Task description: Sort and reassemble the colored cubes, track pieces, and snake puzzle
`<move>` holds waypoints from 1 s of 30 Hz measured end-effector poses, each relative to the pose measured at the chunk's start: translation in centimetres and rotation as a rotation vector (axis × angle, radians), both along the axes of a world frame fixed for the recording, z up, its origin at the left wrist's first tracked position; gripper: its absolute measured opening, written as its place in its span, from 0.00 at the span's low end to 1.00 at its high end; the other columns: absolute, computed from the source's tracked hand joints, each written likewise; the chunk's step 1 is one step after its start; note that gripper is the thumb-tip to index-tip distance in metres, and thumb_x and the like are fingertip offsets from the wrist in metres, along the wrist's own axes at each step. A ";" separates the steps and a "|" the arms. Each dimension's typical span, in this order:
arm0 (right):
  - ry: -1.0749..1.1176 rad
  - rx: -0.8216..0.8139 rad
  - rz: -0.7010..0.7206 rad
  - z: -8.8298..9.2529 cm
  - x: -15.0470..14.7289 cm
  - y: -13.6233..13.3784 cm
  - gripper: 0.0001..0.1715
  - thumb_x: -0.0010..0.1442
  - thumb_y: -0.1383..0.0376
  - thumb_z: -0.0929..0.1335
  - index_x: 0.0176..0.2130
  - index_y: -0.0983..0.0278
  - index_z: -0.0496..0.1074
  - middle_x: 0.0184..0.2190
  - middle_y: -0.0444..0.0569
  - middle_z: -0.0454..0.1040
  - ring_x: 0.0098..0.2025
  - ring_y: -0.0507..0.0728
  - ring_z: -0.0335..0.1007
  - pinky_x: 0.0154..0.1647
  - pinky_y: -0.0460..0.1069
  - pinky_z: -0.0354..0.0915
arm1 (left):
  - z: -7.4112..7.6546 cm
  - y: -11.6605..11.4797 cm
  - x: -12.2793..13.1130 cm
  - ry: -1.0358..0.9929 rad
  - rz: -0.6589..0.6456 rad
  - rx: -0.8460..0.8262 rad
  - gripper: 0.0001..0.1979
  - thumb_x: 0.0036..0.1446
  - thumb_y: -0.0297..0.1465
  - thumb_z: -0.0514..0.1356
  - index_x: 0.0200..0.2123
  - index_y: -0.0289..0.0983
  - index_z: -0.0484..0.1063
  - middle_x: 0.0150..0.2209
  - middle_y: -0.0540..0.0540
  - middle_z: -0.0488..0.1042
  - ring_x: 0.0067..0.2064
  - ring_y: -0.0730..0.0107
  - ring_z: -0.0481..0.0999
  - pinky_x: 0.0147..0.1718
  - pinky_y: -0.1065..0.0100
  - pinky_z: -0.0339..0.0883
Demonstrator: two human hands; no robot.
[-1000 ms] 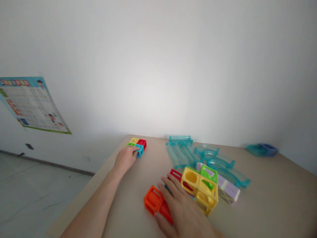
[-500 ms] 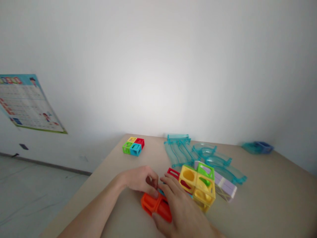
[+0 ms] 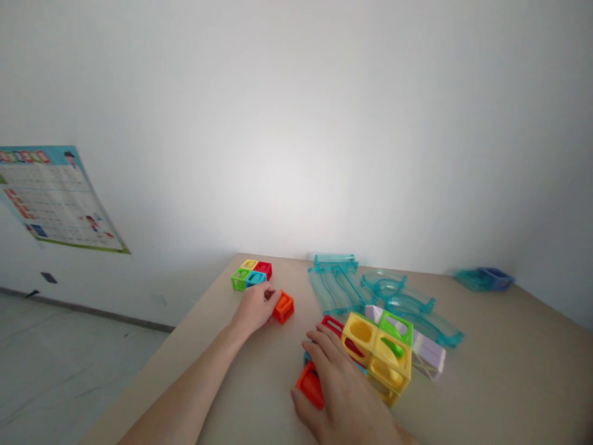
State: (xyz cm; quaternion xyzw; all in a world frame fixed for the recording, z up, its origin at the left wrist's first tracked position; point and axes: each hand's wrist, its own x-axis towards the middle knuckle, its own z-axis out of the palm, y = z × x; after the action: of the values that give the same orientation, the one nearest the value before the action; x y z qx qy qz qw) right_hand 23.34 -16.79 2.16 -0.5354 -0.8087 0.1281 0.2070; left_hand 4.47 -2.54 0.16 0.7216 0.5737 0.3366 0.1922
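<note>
My left hand [image 3: 256, 307] is closed on an orange cube block [image 3: 283, 307], just in front of a group of joined cubes [image 3: 241, 279] in yellow, red, green and blue. Farther right, my right hand [image 3: 340, 386] is curved over a larger cluster of cube blocks, its fingers and thumb around the near left end. A red-orange block [image 3: 311, 385] shows between thumb and fingers. Yellow cubes [image 3: 376, 355], a green cube [image 3: 397, 329] and a red cube [image 3: 332, 324] belong to this cluster. The palm hides part of it.
Translucent teal track pieces [image 3: 336, 287], some straight and some curved, lie behind the cluster. A pale purple box [image 3: 428, 353] sits beside it. At the far right is a blue container [image 3: 496, 279] by the wall. The table's left edge drops to a tiled floor [image 3: 69, 364].
My left hand has moved away from the cluster, up and slightly left, taking an orange cube with it. My right hand stays on the cluster, which has shifted slightly right in view.
</note>
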 end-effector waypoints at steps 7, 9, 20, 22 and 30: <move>0.003 0.004 0.004 -0.3 0.1 0.1 0.33 0.58 0.57 0.65 0.58 0.71 0.67 0.63 0.59 0.61 0.66 0.68 0.52 0.65 0.61 0.56 | 0.6 -0.7 0.7 0.002 -0.039 0.128 0.12 0.59 0.35 0.54 0.37 0.36 0.75 0.26 0.48 0.74 0.29 0.69 0.72 0.32 0.69 0.65; 0.003 -0.001 0.004 -0.1 0.2 0.1 0.32 0.58 0.58 0.65 0.58 0.71 0.67 0.63 0.59 0.62 0.66 0.68 0.52 0.65 0.61 0.56 | 0.5 -0.8 1.0 -0.010 -0.126 0.109 0.12 0.59 0.34 0.55 0.36 0.36 0.77 0.30 0.46 0.78 0.30 0.69 0.74 0.33 0.69 0.67; 0.002 -0.015 0.018 0.0 0.2 0.1 0.33 0.58 0.57 0.64 0.58 0.72 0.67 0.63 0.58 0.61 0.66 0.68 0.51 0.65 0.61 0.55 | -1.1 2.5 2.7 0.190 0.073 0.075 0.23 0.58 0.31 0.56 0.57 0.35 0.68 0.51 0.37 0.76 0.49 0.57 0.76 0.50 0.63 0.65; 0.001 -0.017 0.020 0.1 0.2 0.1 0.34 0.58 0.57 0.64 0.58 0.72 0.67 0.62 0.58 0.62 0.66 0.68 0.51 0.65 0.61 0.55 | -1.2 2.8 2.6 0.209 0.117 0.049 0.26 0.59 0.33 0.55 0.60 0.31 0.64 0.50 0.33 0.76 0.50 0.54 0.76 0.50 0.61 0.65; 0.006 0.026 0.020 -0.3 0.3 0.0 0.32 0.58 0.56 0.65 0.58 0.71 0.68 0.61 0.58 0.64 0.65 0.68 0.53 0.65 0.60 0.56 | -1.3 3.0 2.3 0.234 0.145 -0.009 0.31 0.61 0.36 0.54 0.64 0.27 0.55 0.47 0.31 0.77 0.52 0.54 0.75 0.50 0.63 0.64</move>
State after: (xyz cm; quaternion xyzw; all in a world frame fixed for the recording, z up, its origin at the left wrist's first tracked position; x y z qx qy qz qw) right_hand 23.66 -16.83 1.88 -0.5243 -0.8150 0.1210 0.2151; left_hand 6.76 0.45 -1.17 0.7118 0.6443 0.2604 0.1023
